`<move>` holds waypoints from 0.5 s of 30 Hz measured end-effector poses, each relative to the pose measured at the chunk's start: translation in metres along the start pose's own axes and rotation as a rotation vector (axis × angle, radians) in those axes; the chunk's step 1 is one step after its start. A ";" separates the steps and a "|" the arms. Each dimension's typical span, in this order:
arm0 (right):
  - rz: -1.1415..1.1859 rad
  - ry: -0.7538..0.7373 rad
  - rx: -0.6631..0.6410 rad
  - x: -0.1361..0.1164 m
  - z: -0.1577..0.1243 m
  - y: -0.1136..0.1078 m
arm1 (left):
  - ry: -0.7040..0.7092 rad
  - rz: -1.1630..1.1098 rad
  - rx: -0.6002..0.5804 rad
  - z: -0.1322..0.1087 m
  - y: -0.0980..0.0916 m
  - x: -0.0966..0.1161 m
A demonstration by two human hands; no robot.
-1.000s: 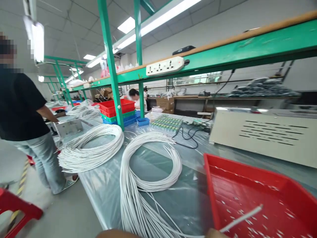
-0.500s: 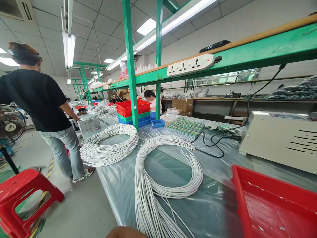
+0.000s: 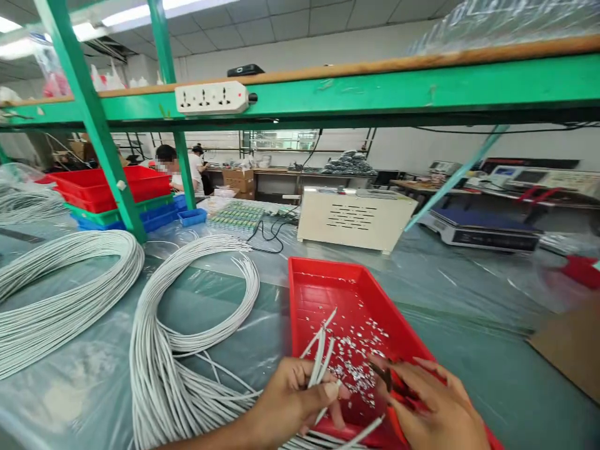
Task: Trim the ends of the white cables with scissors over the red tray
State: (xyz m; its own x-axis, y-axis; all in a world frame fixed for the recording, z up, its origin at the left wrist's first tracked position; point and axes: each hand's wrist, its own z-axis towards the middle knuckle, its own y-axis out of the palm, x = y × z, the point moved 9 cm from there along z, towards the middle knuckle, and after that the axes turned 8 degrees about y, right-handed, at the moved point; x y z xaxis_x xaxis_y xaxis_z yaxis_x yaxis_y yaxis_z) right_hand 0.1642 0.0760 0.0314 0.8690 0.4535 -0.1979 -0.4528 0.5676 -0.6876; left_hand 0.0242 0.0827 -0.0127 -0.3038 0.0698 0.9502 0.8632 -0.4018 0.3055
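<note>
My left hand (image 3: 300,397) pinches a few white cable ends (image 3: 320,353) between thumb and fingers, over the near part of a red tray (image 3: 328,270). Small white and shiny scraps (image 3: 354,356) lie scattered across the tray's floor. In my right hand (image 3: 434,406) is a pair of red-handled wire cutters (image 3: 385,375), fingers wrapped round the handles. Their dark jaws point toward the cable ends, a short gap away, and look blurred. From my left hand, the cables run back to a large white coil (image 3: 154,350) on the table.
A second white coil (image 3: 70,294) lies at the left. Behind the tray stand a beige metal box (image 3: 351,219) and a sheet of green circuit boards (image 3: 237,215). Stacked bins (image 3: 112,187) stand by a green post (image 3: 94,119). A green shelf beam (image 3: 356,100) crosses above. Two people sit or stand further back.
The view has swung right and down toward the red tray. Both my hands have come into view, with cable ends in the left and cutters in the right.
</note>
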 end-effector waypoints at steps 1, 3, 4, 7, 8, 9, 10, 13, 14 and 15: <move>-0.046 -0.040 0.011 -0.001 0.004 -0.001 | -0.015 0.002 0.006 0.000 0.001 0.001; -0.132 -0.020 -0.011 0.004 0.009 0.001 | -0.035 0.011 0.009 0.000 0.002 0.001; -0.152 0.008 -0.018 0.007 0.010 0.001 | -0.042 0.012 0.007 0.000 0.003 0.001; -0.075 0.084 -0.015 0.008 0.010 -0.003 | -0.046 0.013 0.012 0.001 0.002 -0.002; -0.015 0.092 -0.008 0.005 0.010 -0.006 | -0.052 0.013 0.025 0.002 0.001 -0.003; 0.053 0.087 -0.006 0.001 0.010 -0.008 | -0.063 0.013 0.043 0.002 -0.001 -0.005; 0.118 0.078 -0.010 -0.004 0.011 -0.010 | -0.077 0.017 0.063 0.002 -0.003 -0.007; 0.267 0.051 -0.075 -0.021 0.013 -0.011 | -0.113 0.033 0.083 0.001 -0.005 -0.011; 0.300 0.047 -0.112 -0.026 0.014 -0.009 | -0.113 0.035 0.070 0.001 -0.004 -0.011; 0.327 0.047 -0.147 -0.030 0.014 -0.006 | -0.108 0.036 0.054 0.001 -0.002 -0.010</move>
State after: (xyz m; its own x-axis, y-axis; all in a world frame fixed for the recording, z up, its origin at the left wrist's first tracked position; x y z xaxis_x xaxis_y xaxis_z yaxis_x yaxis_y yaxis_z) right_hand 0.1379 0.0682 0.0510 0.6928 0.5605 -0.4537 -0.6778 0.2914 -0.6750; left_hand 0.0258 0.0839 -0.0227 -0.2294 0.1548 0.9609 0.8942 -0.3565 0.2709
